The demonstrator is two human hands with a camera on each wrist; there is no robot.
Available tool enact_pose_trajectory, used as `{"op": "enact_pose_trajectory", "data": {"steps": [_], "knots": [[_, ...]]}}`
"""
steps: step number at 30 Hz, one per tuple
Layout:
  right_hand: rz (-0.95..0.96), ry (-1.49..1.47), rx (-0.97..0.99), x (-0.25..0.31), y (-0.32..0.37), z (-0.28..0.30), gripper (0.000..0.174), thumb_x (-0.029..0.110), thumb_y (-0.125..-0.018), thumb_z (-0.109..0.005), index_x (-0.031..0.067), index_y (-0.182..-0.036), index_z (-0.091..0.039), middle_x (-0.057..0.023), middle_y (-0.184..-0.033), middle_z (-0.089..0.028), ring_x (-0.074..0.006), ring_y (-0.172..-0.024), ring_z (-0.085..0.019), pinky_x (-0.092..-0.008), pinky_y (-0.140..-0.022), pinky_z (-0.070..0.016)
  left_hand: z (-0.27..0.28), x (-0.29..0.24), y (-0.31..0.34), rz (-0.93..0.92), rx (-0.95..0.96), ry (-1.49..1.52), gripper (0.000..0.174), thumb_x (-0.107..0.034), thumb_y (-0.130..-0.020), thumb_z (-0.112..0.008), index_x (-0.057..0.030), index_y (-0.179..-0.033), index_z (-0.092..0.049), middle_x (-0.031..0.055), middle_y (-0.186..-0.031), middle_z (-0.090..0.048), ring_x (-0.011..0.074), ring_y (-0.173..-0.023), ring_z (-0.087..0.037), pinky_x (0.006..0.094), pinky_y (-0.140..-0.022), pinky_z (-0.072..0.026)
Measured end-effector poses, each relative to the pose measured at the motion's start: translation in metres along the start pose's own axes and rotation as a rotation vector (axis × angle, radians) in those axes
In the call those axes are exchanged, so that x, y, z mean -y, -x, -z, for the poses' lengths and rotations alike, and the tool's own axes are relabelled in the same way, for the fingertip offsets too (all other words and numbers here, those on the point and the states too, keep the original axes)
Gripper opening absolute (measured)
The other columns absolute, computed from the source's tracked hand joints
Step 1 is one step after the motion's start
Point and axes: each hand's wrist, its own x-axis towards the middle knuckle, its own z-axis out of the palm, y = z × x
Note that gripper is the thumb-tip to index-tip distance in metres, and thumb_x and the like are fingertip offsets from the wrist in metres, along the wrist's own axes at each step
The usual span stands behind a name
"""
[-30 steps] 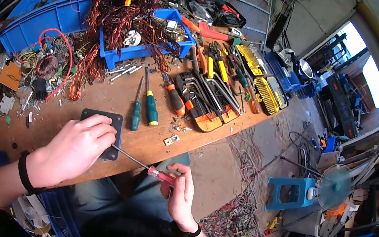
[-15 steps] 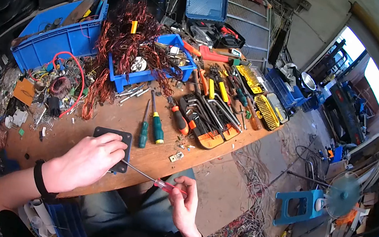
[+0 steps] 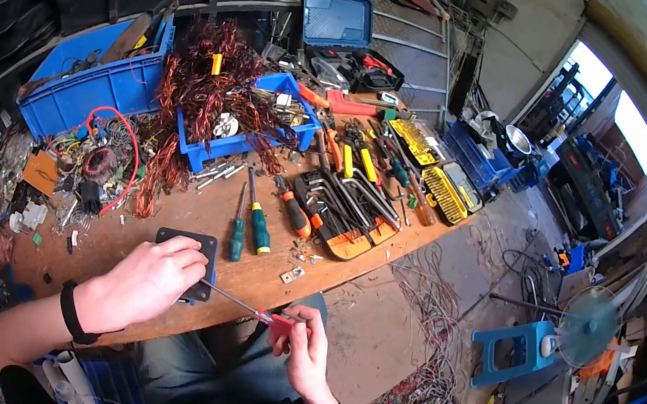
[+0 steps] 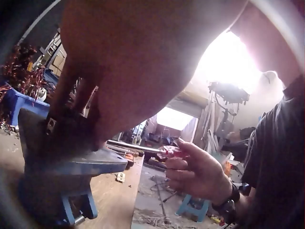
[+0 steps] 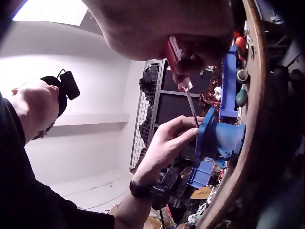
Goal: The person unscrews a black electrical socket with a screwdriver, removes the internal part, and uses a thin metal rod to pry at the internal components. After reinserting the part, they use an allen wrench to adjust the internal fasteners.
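Note:
My right hand [image 3: 307,360] grips the red, partly clear handle of a screwdriver [image 3: 276,321], its shaft pointing left toward the other hand. My left hand [image 3: 154,281] rests with bent fingers on the dark square plate [image 3: 205,245], which has holes at its corners. That plate tops a blue metal stand [image 5: 228,138] with a flared base. In the left wrist view a small metal piece [image 4: 51,124] with a hole shows at the left fingertips, mostly hidden. The screwdriver's tip ends between left thumb and fingers, right at the plate, in the right wrist view.
Two green-handled screwdrivers [image 3: 236,239] and an orange-black one [image 3: 296,213] lie on the wooden table [image 3: 252,279]. Beyond are a hex key set [image 3: 346,244], yellow bit cases [image 3: 445,196] and a blue bin [image 3: 204,151] heaped with copper wire [image 3: 211,83]. Small brass pieces [image 3: 292,274] lie near the edge.
The head view has shifted, so the table sits lower in it. Both hands keep nearly the same places by the plate, the screwdriver still in the right hand.

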Motion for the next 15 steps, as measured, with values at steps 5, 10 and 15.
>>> {"op": "enact_pose_trajectory", "data": {"steps": [5, 10, 15], "knots": [[0.012, 0.039, 0.017, -0.005, 0.002, -0.001, 0.020, 0.012, -0.116, -0.049, 0.0040, -0.134, -0.055, -0.0089, -0.098, -0.070, -0.0098, -0.075, -0.058, -0.0252, -0.073, -0.0493, 0.007, -0.013, -0.004, 0.018, 0.041, -0.206, 0.019, -0.010, -0.084, -0.074, -0.0058, -0.103, -0.074, 0.0096, -0.118, -0.075, 0.0299, -0.126, -0.068, 0.0493, -0.111, -0.0539], [0.059, -0.009, -0.002, -0.007, 0.004, -0.001, 0.020, 0.014, -0.116, -0.049, 0.0036, -0.132, -0.056, -0.0083, -0.096, -0.070, -0.0096, -0.075, -0.058, -0.0251, -0.072, -0.0487, -0.001, -0.024, -0.006, -0.007, 0.025, -0.375, 0.020, -0.016, -0.084, -0.070, -0.0048, -0.100, -0.072, 0.0112, -0.104, -0.071, 0.0301, -0.119, -0.067, 0.0485, -0.115, -0.0487], [0.062, -0.035, -0.125, -0.002, 0.005, 0.007, 0.016, 0.015, -0.115, -0.053, 0.0035, -0.124, -0.059, -0.0053, -0.088, -0.066, -0.0097, -0.071, -0.057, -0.0251, -0.067, -0.0472, 0.009, -0.012, -0.013, 0.035, -0.174, -0.111, 0.020, -0.013, -0.086, -0.075, -0.0061, -0.105, -0.071, 0.0092, -0.100, -0.072, 0.0297, -0.100, -0.070, 0.0451, -0.086, -0.0582]]}}
